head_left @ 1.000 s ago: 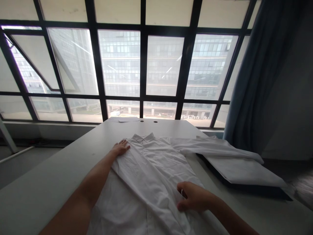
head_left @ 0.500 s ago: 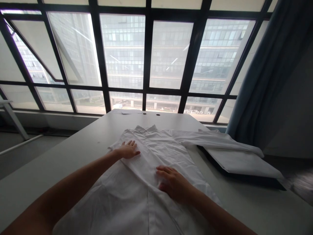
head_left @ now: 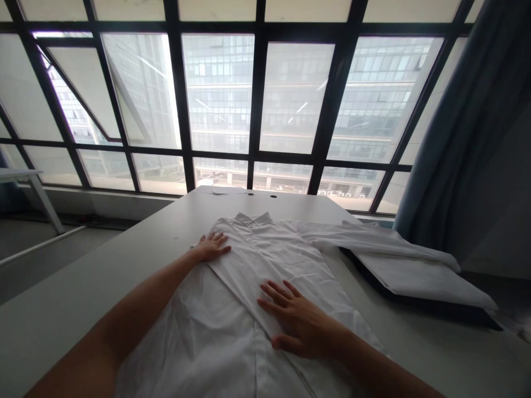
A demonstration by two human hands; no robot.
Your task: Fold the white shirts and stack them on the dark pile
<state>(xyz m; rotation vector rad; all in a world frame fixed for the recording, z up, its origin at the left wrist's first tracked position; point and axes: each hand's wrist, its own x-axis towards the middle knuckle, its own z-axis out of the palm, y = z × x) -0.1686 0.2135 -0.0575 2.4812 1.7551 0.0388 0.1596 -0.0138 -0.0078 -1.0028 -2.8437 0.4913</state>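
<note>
Fingers (head_left: 274, 288) splayed wide and empty, left hand (head_left: 211, 247) and right hand (head_left: 301, 325) flat on white shirt (head_left: 265, 257), right no longer curled.

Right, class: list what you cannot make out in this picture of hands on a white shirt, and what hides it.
Head view throughout.
Hem of the white shirt: cut off by the bottom edge.
Cloth under the left hand and right hand: covered by flat palms.
The dark slab: mostly covered by the sleeve.
The two dark spots at the far end of the table: too small to identify.
</note>
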